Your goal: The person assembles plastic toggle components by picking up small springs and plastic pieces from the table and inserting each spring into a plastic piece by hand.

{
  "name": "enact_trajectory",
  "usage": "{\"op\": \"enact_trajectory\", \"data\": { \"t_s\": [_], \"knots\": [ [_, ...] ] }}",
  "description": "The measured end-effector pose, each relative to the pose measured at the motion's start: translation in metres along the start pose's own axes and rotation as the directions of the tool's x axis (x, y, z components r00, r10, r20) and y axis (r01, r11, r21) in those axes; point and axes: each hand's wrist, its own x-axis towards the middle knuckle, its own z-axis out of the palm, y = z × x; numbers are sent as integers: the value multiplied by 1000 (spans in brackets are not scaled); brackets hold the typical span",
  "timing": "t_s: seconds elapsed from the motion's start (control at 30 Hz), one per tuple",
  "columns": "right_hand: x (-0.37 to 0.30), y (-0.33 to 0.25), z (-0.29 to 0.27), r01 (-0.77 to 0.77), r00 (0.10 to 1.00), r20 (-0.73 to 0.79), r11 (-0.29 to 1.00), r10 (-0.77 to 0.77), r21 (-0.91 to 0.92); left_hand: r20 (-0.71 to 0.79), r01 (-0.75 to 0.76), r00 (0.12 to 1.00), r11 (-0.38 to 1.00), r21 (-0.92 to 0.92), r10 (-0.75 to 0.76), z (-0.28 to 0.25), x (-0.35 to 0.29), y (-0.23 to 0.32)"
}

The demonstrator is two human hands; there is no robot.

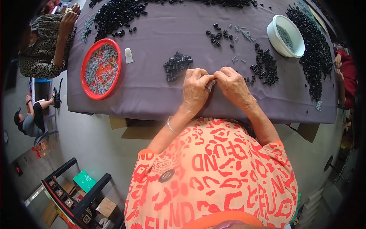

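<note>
My left hand (pixel 196 86) and my right hand (pixel 233 86) meet above the table's near edge, thumbs and fingertips pinched together. Whatever lies between the fingertips is too small and covered to name; a pale grey patch shows by my left fingers. Just beyond my left hand is a heap of small black plastic pieces (pixel 177 66), packed closely on the cloth. Right of my right hand lies a looser group of black pieces (pixel 267 66). A few small grey pins (pixel 235 60) are scattered beyond my hands.
A red bowl (pixel 85 78) of grey pins stands at left, beside a small white object (pixel 128 55). At right a white tub (pixel 275 38) holds more pins. Big black piles (pixel 118 15) line the far and right sides of the purple-grey tablecloth (pixel 152 99). Other people sit left and right.
</note>
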Motion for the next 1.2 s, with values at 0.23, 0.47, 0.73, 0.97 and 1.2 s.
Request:
{"op": "enact_trajectory", "data": {
  "t_s": [0.23,0.47,0.73,0.97,1.2],
  "knots": [
    [3,-3,0,66,991,-111,997,-69,-32,464,643,766,549,-534,-445,-25,19,15],
    [-2,0,-3,42,997,-66,998,-39,42,740,848,529,297,-439,-416,-21,31,5],
    [-1,-3,-8,51,998,26,998,-52,42,774,868,495,270,-417,-396,-22,34,-2],
    [22,-27,-15,122,980,-173,984,-99,127,627,684,729,342,-644,-276,-7,14,-17],
    [28,-15,28,196,976,-137,956,-168,218,221,255,962,808,-532,-158,22,3,-30]
  ]
}}
